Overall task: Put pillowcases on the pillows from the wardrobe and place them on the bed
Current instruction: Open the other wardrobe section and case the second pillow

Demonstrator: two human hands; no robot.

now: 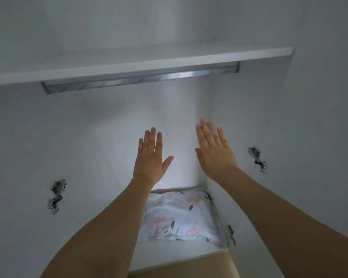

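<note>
**Both hands spread flat inside the white wardrobe, pillow lying below**

On the left wall a metal hinge (56, 196) sits apart from everything else. A white shelf (141, 61) runs across the top, with a hanging rail (141, 79) fixed just beneath its front edge. The left hand (150, 157) is raised palm-forward, fingers (153, 137) straight and together, released and holding nothing. The right hand (214, 149) mirrors it near the back corner, likewise flat and empty. Between and below the forearms, a floral pillow (181, 213) lies on the wardrobe floor, pushed against the right wall. More hinges (257, 159) stud the right wall. Open space lies between the rail and the pillow.
</note>
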